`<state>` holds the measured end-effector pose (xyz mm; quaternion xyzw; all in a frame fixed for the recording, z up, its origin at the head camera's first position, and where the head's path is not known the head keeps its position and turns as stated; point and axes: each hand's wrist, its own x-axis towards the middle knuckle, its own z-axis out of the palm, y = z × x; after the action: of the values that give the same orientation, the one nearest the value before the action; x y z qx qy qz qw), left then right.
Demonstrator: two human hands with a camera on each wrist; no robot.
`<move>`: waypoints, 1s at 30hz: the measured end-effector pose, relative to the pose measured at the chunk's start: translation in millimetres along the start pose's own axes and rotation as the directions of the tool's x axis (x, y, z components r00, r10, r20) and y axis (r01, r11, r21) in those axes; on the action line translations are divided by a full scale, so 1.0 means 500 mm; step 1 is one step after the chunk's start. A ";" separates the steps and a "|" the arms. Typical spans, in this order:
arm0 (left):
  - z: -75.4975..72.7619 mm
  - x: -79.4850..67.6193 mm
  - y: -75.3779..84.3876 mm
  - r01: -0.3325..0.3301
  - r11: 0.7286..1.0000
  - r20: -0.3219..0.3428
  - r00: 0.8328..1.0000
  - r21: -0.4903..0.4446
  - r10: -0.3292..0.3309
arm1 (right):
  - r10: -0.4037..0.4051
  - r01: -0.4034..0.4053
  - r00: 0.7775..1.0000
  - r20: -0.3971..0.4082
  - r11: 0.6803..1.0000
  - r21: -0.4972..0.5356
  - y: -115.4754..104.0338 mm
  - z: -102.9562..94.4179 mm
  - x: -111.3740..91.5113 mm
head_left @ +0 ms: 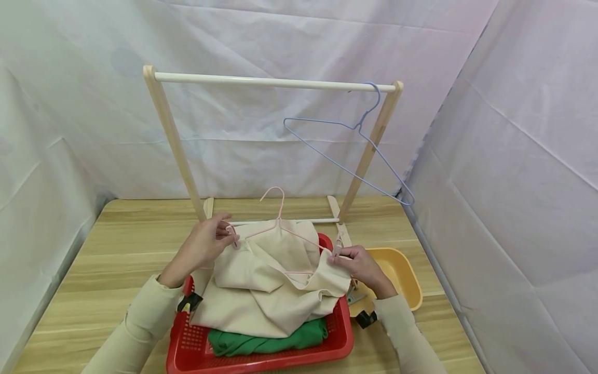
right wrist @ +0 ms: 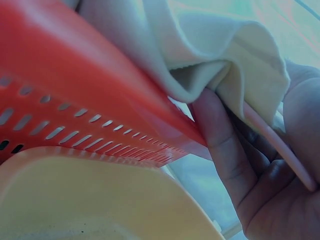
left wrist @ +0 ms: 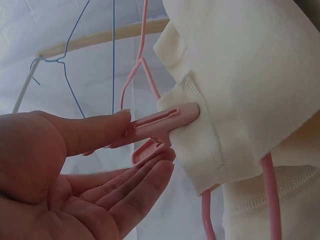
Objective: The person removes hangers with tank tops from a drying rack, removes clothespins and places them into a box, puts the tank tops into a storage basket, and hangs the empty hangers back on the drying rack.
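Fingers: the left hand [head_left: 198,249] pinches a pink clip [left wrist: 165,122], thumb above and fingers below; the right hand [head_left: 362,267] pinches a corner of the cloth.
Bench [head_left: 131,228]: the rack [head_left: 275,82] stands along its far edge; best to leave that alone until both sides are secure.
Basket [head_left: 343,332]: red, mid-bench, well in from the left and right edges; its rim could snag loose folds, so the work should ride above it.
Cream cloth [head_left: 275,311]: heaped over the basket and drooping in the middle; drawing both top corners evenly outward would likely level it.
Pink hanger [head_left: 282,202]: hook up, amid the cloth; worth keeping square.
Clips: the left one's tip lies on the hem, probably best seated deep; the right one's bite I cannot tell.
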<state>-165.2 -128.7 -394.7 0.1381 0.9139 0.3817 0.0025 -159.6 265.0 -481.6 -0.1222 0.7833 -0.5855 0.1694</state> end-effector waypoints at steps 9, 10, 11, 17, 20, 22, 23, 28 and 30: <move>-0.006 -0.005 0.001 -0.012 1.000 0.029 1.000 -0.003 0.012 | -0.006 0.006 1.000 0.004 1.000 -0.002 0.004 0.000 0.002; -0.006 -0.005 0.002 -0.003 1.000 0.033 0.999 -0.011 0.004 | -0.004 0.004 1.000 0.003 1.000 -0.003 0.004 0.000 0.002; -0.007 -0.006 0.002 0.004 1.000 0.038 0.999 -0.018 -0.004 | -0.002 0.002 1.000 0.002 1.000 -0.006 0.004 -0.001 0.002; -0.008 -0.009 0.002 0.021 0.999 0.048 0.999 -0.047 -0.018 | 0.003 -0.003 1.000 0.000 1.000 -0.013 0.002 -0.001 0.001; -0.007 -0.011 0.002 0.014 0.999 0.035 0.999 -0.044 -0.012 | 0.003 -0.003 1.000 0.008 1.000 -0.011 0.000 -0.002 0.000; -0.006 -0.013 0.001 0.011 0.999 0.024 1.000 -0.039 -0.010 | 0.006 -0.006 1.000 0.008 1.000 -0.016 0.000 -0.001 0.000; -0.006 -0.013 0.001 0.009 0.999 0.018 1.000 -0.037 -0.009 | 0.011 -0.011 1.000 0.007 1.000 -0.018 0.000 -0.001 0.000; -0.004 -0.016 -0.001 -0.003 0.999 -0.012 1.000 -0.033 0.002 | 0.001 -0.001 1.000 0.009 0.999 -0.044 -0.001 -0.005 -0.001; -0.004 -0.016 0.000 -0.012 0.999 -0.024 1.000 -0.033 0.011 | -0.017 0.018 1.000 0.021 0.998 -0.055 -0.004 -0.007 -0.002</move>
<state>-157.5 -132.2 -394.3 0.1388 0.9067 0.3983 -0.0082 -160.1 268.0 -478.5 -0.1397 0.7962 -0.5639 0.1689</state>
